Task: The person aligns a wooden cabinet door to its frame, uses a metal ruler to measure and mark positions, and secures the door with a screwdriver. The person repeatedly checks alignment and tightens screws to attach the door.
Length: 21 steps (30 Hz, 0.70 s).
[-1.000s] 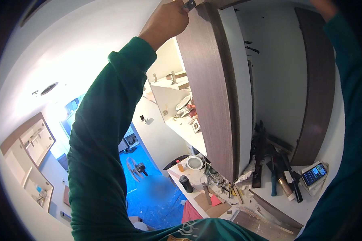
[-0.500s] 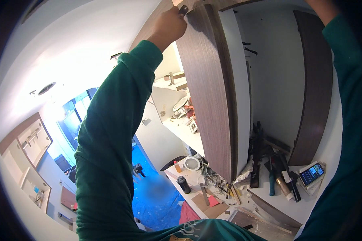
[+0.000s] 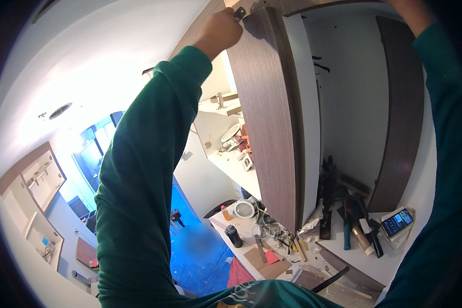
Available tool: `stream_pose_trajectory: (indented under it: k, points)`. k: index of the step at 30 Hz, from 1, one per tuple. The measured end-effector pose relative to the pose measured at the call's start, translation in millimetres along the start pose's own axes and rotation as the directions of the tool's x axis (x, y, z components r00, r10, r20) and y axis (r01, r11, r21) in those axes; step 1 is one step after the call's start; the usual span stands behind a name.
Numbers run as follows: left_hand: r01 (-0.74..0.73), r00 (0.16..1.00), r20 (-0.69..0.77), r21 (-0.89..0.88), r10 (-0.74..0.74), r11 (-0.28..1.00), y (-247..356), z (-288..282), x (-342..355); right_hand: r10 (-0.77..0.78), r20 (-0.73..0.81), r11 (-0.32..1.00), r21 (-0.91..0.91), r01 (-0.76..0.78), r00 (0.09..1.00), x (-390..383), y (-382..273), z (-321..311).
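My left hand (image 3: 222,32) is raised at the top of the view, its fingers closed around a small dark flat piece with a hole (image 3: 239,13). The rest of that piece is hidden in my fist, so its kind does not show. Just right of the hand stands a tall brown wood-grain panel (image 3: 264,102), its top close to my fingers. On the far right my other arm reaches up; only the wrist end of my right hand (image 3: 413,16) shows, and its fingers lie beyond the upper edge.
Beside the panel opens a cabinet recess with a second brown panel (image 3: 398,113). Hand tools (image 3: 347,226) and a phone (image 3: 398,222) lie on its white base. Below, a cluttered worktop holds a black tumbler (image 3: 234,236) and a round white fitting (image 3: 245,209). Blue sheeting (image 3: 190,267) covers the floor.
The view has shifted slightly, with my left hand still at the panel's top. A dark strip now sticks out further above my chest at the bottom.
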<state>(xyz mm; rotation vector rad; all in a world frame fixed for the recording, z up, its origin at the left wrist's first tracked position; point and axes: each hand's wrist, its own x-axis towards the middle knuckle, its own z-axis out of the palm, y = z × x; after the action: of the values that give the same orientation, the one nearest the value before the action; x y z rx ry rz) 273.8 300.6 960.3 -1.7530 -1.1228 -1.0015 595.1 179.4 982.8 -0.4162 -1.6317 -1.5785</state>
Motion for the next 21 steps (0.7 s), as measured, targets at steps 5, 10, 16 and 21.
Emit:
stream_pose_trajectory:
  k: [5, 10, 16, 21]
  points:
    - [-0.197, 0.971, -0.145, -0.027, 0.191, 0.98, 45, -5, -11, -0.027, 0.02, 1.0, 0.0, 0.027, 0.999, 1, 2, -1]
    - [-0.239, 0.94, -0.305, -0.254, 0.157, 0.937, 30, 20, 12, 0.025, 0.081, 0.996, 0.08, -0.032, 0.996, 11, 9, 1]
    - [0.177, 0.977, -0.037, -0.412, -0.211, 0.894, 14, -3, -7, -0.012, 0.058, 0.999, 0.052, 0.009, 0.998, 1, 14, -2]
    - [0.194, 0.981, 0.038, -0.32, -0.192, 0.927, -36, 27, -5, 0.039, 0.074, 0.999, 0.031, -0.041, 0.997, 6, 7, -3]
